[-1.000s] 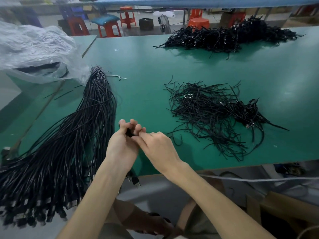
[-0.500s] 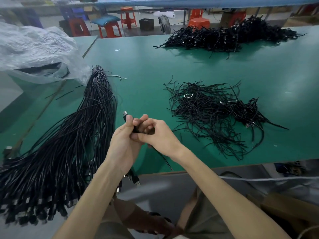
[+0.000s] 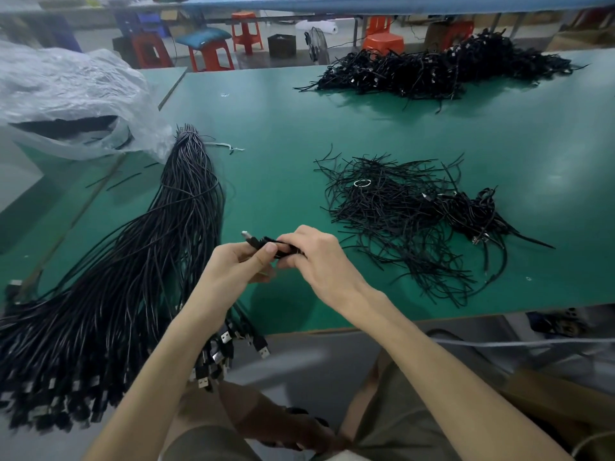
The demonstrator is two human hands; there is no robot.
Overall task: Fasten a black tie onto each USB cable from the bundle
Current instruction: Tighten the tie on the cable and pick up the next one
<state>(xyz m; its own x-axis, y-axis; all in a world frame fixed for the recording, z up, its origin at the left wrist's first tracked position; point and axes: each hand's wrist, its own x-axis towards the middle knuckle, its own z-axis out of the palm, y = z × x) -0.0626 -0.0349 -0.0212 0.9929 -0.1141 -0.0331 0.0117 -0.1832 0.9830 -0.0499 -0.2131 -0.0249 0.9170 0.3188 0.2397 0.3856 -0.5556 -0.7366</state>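
A thick bundle of black USB cables (image 3: pixel 139 261) lies on the left of the green table (image 3: pixel 283 134), its plug ends hanging over the front edge. A loose heap of black ties (image 3: pixel 399 214) lies at the centre right. Above the table's front, my left hand (image 3: pixel 233 267) and my right hand (image 3: pixel 319 257) both grip one folded black USB cable (image 3: pixel 263 243). Its silver plug tip sticks out to the upper left of my left thumb. My right hand's fingers curl over the cable's folded part; any tie there is hidden.
A large pile of black cables (image 3: pixel 442 71) lies at the far right of the table. A crumpled clear plastic bag (image 3: pixel 66 101) sits at the far left. Red and orange stools (image 3: pixel 382 38) stand beyond the table. The front edge runs just below my wrists.
Both hands rose a little and shifted right. The cable's plug tip now pokes out left of my left thumb, and my right hand has closed over the folded cable.
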